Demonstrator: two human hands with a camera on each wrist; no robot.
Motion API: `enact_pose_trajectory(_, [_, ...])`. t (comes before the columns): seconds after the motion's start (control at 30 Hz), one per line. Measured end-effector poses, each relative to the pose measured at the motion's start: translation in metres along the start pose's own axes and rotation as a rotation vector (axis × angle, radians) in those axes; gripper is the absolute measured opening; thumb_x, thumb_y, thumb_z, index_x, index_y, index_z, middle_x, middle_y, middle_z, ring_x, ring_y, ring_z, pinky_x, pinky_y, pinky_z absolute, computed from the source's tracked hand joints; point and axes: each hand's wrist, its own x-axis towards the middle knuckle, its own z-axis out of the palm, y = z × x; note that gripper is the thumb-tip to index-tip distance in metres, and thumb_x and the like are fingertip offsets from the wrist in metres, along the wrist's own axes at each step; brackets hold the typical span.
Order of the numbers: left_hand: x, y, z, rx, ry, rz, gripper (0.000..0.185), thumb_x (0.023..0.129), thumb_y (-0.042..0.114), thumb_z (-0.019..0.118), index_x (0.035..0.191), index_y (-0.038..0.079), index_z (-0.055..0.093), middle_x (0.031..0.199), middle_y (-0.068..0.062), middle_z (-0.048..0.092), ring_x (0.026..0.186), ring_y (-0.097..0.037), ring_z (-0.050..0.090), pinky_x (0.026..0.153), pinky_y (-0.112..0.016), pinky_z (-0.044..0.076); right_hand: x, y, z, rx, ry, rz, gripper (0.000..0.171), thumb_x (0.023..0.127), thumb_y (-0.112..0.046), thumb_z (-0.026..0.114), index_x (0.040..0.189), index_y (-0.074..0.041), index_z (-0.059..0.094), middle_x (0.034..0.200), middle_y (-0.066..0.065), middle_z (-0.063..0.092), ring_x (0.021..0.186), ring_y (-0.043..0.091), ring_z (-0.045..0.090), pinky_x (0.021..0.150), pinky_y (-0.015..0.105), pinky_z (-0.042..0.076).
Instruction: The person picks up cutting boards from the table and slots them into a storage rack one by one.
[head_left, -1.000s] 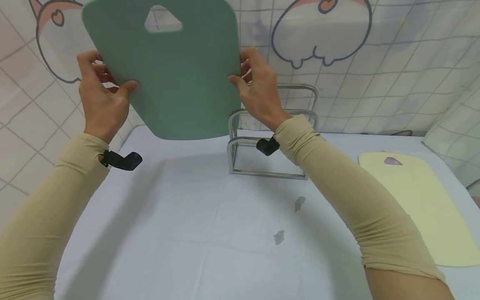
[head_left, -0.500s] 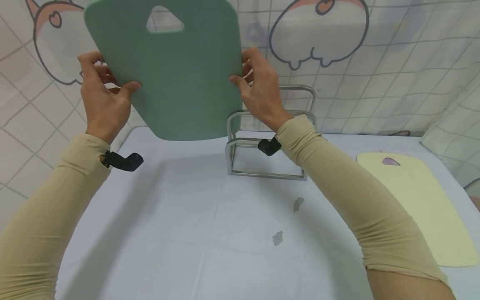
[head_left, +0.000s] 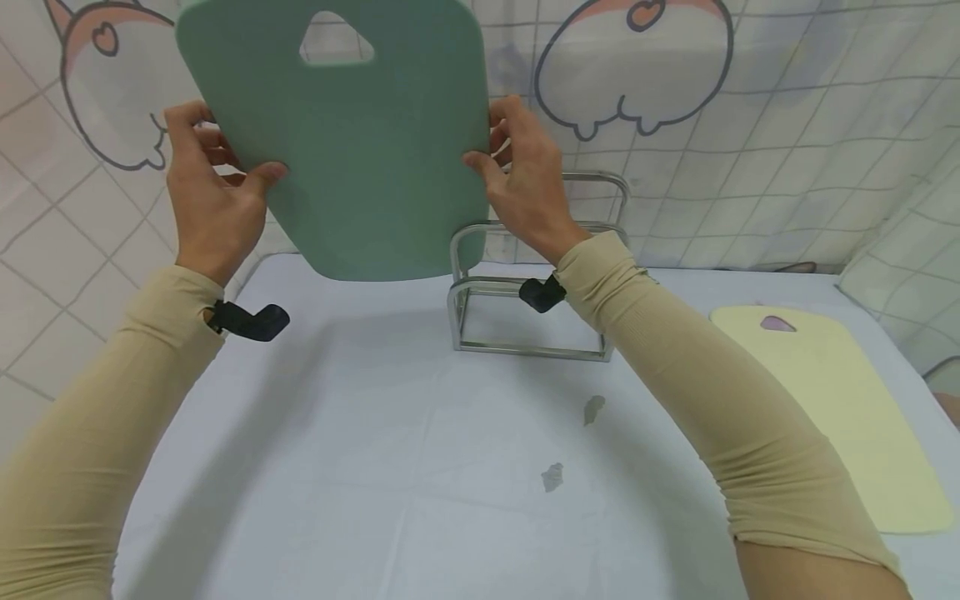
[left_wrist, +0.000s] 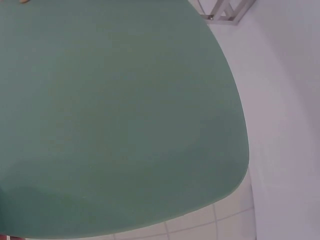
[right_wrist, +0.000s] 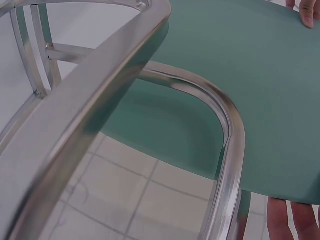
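The left hand point(head_left: 217, 200) and the right hand point(head_left: 525, 179) both hold the green cutting board point(head_left: 382, 167), which is in the air to the left of the metal rack point(head_left: 532, 351). The left hand pinches the left edge, with the thumb on the front face and the fingers behind it. The right hand pinches the right edge, just above the rack, also with the thumb in front. The board stands upright, its top going out of the head view, its triangular handle hole point(head_left: 336, 40) near the top. Its lower right corner passes behind a hoop of the rack; whether they touch, I cannot tell.

The yellow cutting board point(head_left: 847, 425) lies flat to the right of the rack, well apart from it. Under the rack is the white tablecloth point(head_left: 337, 467), with two small grey patches point(head_left: 552, 477) in front of the rack. Behind the rack hangs a checked curtain point(head_left: 750, 183) with cartoon animals. Beige sleeves point(head_left: 150, 358) cover both forearms.
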Motion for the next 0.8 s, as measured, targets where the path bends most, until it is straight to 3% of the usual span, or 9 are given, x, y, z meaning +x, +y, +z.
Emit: enact_pose_trajectory(0.8, [0.0,0.003,0.011,-0.023,-0.009,0.024,0.054,0.097,0.023,0.071,0.139,0.035,0.04,0.112,0.02,0.045,0.103,-0.001,0.053,0.088,-0.019,0.051,-0.002,0.008,-0.008,-0.005,0.012,-0.014,0.028,0.099,-0.011,0.069,0.124,-0.006,0.056,0.097,0.014,0.06,0.083,0.022,0.063,0.081,0.026,0.054])
